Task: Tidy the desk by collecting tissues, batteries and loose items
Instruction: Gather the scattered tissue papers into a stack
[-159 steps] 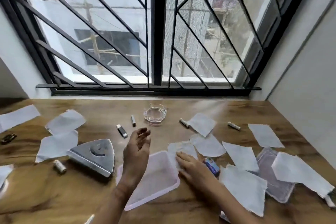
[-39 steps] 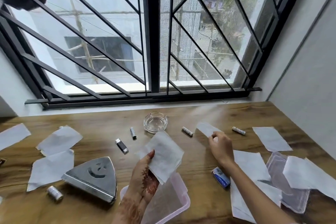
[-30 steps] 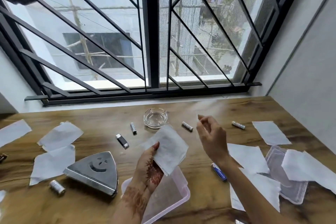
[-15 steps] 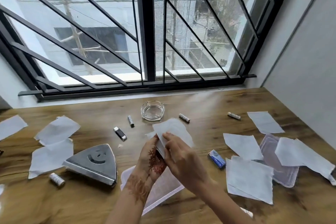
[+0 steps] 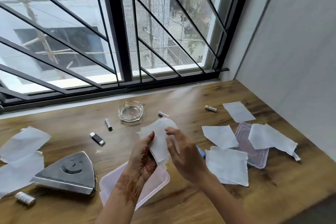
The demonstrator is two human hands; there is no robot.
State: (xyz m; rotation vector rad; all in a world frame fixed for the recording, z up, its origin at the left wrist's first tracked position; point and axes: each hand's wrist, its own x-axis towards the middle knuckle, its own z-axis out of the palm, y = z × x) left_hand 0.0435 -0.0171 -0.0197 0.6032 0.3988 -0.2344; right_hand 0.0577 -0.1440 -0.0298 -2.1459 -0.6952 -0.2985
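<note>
My left hand [image 5: 143, 156] grips a small bunch of white tissues [image 5: 158, 138] above the desk's middle. My right hand [image 5: 183, 152] is beside it, its fingertips touching the bunch's right edge with the fingers loosely spread. Below both hands lies a clear plastic box with a pink rim [image 5: 160, 182]. Loose tissues lie at the left [image 5: 23, 143] and at the right [image 5: 228, 166]. Batteries lie near the ashtray [image 5: 108, 124], further right [image 5: 211, 108] and at the near left [image 5: 25, 198].
A glass ashtray [image 5: 131, 112] stands near the window. A triangular metal object [image 5: 69, 174] sits at the left front, a small black stick [image 5: 97, 138] behind it. A clear lid [image 5: 254, 152] lies under tissues at the right. A blue lighter [image 5: 201, 152] peeks out behind my right hand.
My right hand picked up a tissue from the desk's middle and brought it onto the bunch in my left hand. The bunch is now more crumpled.
</note>
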